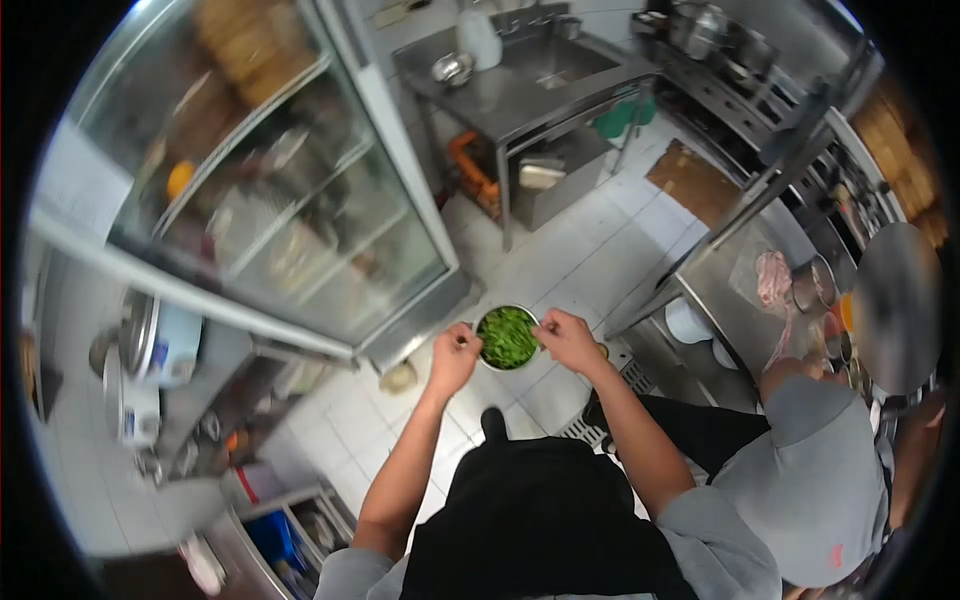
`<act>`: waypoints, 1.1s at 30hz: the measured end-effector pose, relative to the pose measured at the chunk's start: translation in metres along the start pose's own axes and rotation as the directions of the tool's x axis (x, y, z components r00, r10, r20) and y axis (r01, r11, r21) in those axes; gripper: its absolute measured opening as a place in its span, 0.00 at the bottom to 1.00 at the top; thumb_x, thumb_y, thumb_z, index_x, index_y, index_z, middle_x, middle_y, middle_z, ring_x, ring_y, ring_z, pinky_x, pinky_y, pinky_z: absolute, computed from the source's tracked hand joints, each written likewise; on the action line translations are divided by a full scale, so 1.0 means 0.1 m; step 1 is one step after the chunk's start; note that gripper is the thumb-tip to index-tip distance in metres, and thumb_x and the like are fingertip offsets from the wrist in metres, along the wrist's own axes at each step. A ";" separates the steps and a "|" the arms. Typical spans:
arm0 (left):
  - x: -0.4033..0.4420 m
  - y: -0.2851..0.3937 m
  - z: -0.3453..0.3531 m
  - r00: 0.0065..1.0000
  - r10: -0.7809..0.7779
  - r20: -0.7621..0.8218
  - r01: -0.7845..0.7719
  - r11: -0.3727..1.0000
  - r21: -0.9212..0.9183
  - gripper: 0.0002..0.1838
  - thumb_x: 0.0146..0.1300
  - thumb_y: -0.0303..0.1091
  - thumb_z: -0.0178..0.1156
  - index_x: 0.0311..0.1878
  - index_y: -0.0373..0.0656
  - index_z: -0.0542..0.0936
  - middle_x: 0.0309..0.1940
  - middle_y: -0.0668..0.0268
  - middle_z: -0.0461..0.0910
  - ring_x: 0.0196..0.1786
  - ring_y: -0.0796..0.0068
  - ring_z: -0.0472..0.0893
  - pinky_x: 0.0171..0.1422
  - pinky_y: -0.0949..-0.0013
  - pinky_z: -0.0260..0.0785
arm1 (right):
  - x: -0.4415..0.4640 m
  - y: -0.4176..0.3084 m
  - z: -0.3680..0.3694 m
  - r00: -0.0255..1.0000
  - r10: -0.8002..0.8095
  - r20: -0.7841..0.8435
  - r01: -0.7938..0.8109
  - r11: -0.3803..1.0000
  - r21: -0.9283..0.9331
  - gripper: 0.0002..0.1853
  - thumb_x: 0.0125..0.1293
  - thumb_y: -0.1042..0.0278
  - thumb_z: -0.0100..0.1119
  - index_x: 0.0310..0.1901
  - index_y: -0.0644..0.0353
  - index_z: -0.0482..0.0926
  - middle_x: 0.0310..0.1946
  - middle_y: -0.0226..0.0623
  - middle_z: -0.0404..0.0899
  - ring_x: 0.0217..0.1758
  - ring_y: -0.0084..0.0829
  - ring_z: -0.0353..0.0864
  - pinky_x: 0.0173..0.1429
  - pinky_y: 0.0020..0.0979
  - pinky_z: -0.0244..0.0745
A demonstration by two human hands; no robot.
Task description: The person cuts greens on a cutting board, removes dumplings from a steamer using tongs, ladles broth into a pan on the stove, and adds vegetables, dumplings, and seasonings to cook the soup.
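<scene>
A round metal bowl (490,364) filled with chopped green leaves (508,338) is held up in front of my body, above the tiled floor. My left hand (456,356) grips its left rim with curled fingers. On the opposite side, my right hand (566,340) pinches the right rim between thumb and fingers. The bowl looks roughly level, and both forearms reach forward to it.
A glass-door fridge (405,160) stands at the left, near a steel sink (550,65) at the back. At right, a co-worker in grey (810,480) is close beside me, by a steel counter (720,270) holding meat (773,278) and containers.
</scene>
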State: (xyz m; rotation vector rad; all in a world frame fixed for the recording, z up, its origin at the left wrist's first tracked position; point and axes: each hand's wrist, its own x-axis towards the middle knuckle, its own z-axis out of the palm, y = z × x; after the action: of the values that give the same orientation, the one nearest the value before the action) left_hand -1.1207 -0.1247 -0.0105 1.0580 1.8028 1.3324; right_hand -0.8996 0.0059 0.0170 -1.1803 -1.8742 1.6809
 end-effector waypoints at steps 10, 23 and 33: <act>1.90 1.42 1.16 0.679 0.417 0.605 -0.270 0.907 -0.322 0.30 0.66 0.31 0.69 0.68 0.43 0.69 0.73 0.56 0.65 0.72 0.61 0.72 0.64 0.59 0.76 | 0.35 -0.64 -1.68 0.770 0.038 -0.637 -0.115 0.990 -0.079 0.12 0.61 0.67 0.63 0.28 0.67 0.73 0.17 0.41 0.74 0.19 0.30 0.77 0.26 0.35 0.71; 4.56 2.14 1.69 0.496 0.468 0.731 -0.566 0.813 -0.136 0.17 0.54 0.23 0.75 0.45 0.36 0.80 0.67 0.52 0.72 0.64 0.55 0.78 0.65 0.59 0.71 | 2.21 -1.28 -2.99 0.829 0.000 -0.559 0.037 0.998 0.054 0.17 0.68 0.57 0.66 0.34 0.66 0.79 0.22 0.40 0.80 0.22 0.30 0.82 0.29 0.34 0.75; 6.61 2.07 2.55 0.621 0.428 0.656 -0.411 0.891 -0.193 0.14 0.54 0.17 0.70 0.43 0.36 0.79 0.68 0.56 0.68 0.55 0.66 0.82 0.56 0.62 0.79 | 2.95 0.79 -3.26 0.705 -0.138 -0.696 -0.438 0.688 -0.579 0.14 0.60 0.73 0.65 0.48 0.63 0.83 0.52 0.53 0.83 0.60 0.55 0.79 0.65 0.50 0.74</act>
State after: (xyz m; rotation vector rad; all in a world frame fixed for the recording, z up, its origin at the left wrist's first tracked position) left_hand -1.1614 0.6046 0.0947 1.7610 0.9954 0.9805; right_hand -0.8064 0.4358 -0.0589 -1.9761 -1.9190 0.2925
